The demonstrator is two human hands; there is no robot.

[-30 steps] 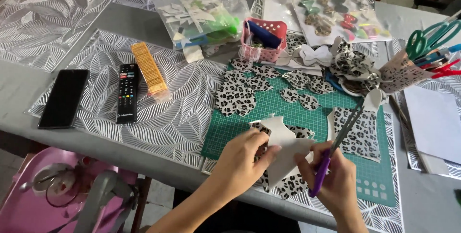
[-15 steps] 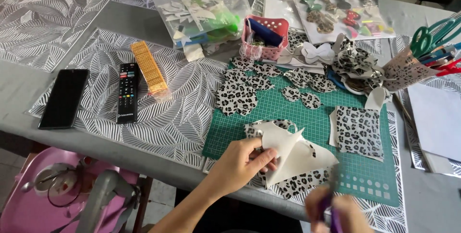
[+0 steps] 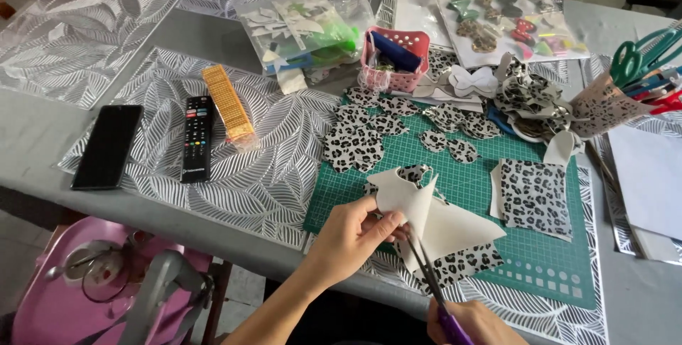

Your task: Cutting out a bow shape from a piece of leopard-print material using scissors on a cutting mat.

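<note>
The left hand (image 3: 352,235) pinches a piece of leopard-print sheet (image 3: 433,220), white side up, between thumb and fingers at the near edge of the green cutting mat (image 3: 469,181). The right hand (image 3: 472,324) sits at the bottom edge of the view, closed around the purple handles of a pair of scissors (image 3: 430,281), whose blades reach up into the sheet just beside the left thumb. More cut leopard-print shapes (image 3: 355,142) lie scattered on the far part of the mat, with a square leopard-print piece (image 3: 536,196) to the right. On the counter (image 3: 42,132) to the left lie a black phone (image 3: 108,146), a remote control (image 3: 197,137) and an orange strip (image 3: 227,112), and a pink basket (image 3: 394,61) stands beyond the mat
</note>
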